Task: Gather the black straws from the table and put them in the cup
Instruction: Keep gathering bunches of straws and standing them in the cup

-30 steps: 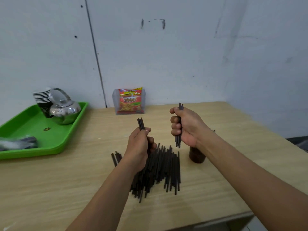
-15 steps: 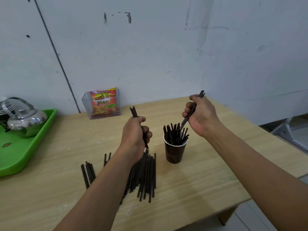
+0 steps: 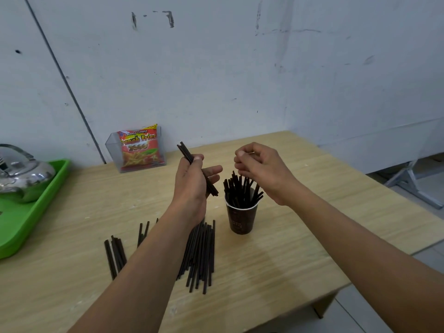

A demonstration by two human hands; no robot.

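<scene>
Table [image 3: 300, 239]: light wood-grain top, pale specks near the front edge; right-hand corner and one leg visible at 5 o'clock.
Wall [image 3: 216, 68]: white, scuffed, dark marks near the top; a thin dark line runs diagonally down the left part to the table's back edge.
Floor [image 3: 360, 316]: pale tiles, seen beyond the table at 4 to 5 o'clock.
Metal frame [image 3: 413, 186]: grey, on the floor at 3 o'clock, off the table.
Cup [image 3: 241, 218]: dark paper cup, upright near table centre, packed with black straws fanning out above the rim.
Loose straws [image 3: 201, 255]: black, lying flat at 7 o'clock of the cup, partly hidden under the left forearm; a smaller bunch [image 3: 114, 255] lies further out at 8 o'clock.
Left hand [image 3: 192, 186]: at 10 o'clock of the cup, thumb clamped on a small bundle of held straws [image 3: 186, 152] tilted up to the left; the other fingers are partly spread.
Right hand [image 3: 262, 171]: over the cup at 1 o'clock, fingers curled loosely inward, tips near the straw tops; cannot tell whether any straw is pinched.
Snack packet [image 3: 139, 150]: red and yellow, upright in a clear plastic holder against the wall at 11 o'clock.
Tray [image 3: 26, 222]: green, at the left edge, 9 o'clock.
Kettle [image 3: 21, 174]: shiny metal, on the tray.
</scene>
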